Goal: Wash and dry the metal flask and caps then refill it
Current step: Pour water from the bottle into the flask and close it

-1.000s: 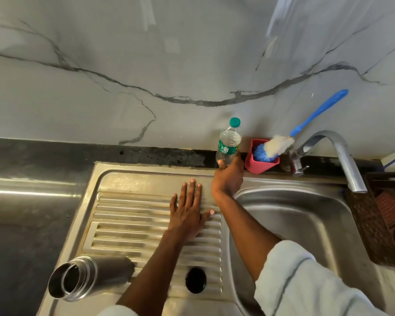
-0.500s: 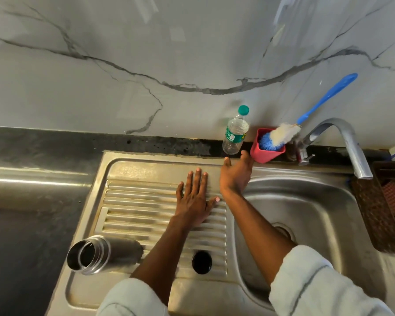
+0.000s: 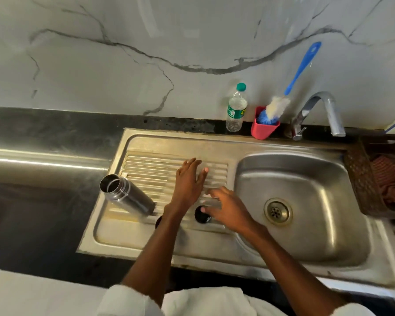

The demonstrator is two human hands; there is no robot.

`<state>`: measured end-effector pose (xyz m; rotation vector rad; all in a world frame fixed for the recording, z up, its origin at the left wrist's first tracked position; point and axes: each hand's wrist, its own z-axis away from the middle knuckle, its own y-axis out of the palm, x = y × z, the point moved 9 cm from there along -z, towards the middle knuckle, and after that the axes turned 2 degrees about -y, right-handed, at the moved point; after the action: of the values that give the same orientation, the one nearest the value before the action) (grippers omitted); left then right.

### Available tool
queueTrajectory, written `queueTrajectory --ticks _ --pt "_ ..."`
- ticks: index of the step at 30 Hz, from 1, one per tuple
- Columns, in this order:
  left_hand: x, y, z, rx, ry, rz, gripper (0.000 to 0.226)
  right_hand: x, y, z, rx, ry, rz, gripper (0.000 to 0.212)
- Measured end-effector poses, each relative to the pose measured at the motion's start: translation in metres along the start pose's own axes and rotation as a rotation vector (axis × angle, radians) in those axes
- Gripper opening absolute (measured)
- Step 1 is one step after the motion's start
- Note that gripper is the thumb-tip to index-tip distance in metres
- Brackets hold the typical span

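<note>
Flask [image 3: 127,194] lies open on its side on the draining board [image 3: 160,165]. Left hand [image 3: 187,182] rests flat, fingers spread. Right hand [image 3: 226,207] reaches with loose fingers for the black cap [image 3: 202,215], holding nothing. The round flask could roll off if bumped.

1. The left hand [image 3: 188,182] lies flat, fingers straight, on the ribbed drainboard [image 3: 151,169].
2. The right hand [image 3: 228,207] hovers just right of it, fingers curled downward, gripping nothing visible.
</note>
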<state>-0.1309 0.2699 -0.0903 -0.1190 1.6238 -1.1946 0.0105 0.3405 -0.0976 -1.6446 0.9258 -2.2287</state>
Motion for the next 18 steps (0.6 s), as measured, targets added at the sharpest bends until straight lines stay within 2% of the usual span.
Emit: queueTrajectory --ticks 3,6,9,13,18 --pt "-0.001 -0.024 0.043 -0.151 0.052 0.092 0.061 0.012 0.023 0.015 0.156 -0.098 0.167 0.078" --pt "0.000 -0.047 0.083 -0.232 0.060 0.235 0.045 0.018 0.039 0.025 0.160 -0.169 0.324 0.081" --pt "-0.002 -0.064 0.120 -0.323 0.042 0.326 0.034 0.018 0.038 0.029 0.030 -0.163 0.298 0.068" --pt "-0.002 -0.073 0.159 -0.421 0.033 0.346 0.033 0.020 0.015 0.034 -0.141 -0.059 -0.012 0.054" --pt "0.004 -0.081 0.183 -0.519 0.006 0.406 0.030 0.064 -0.047 0.057 -0.469 -0.181 -0.254 0.049"
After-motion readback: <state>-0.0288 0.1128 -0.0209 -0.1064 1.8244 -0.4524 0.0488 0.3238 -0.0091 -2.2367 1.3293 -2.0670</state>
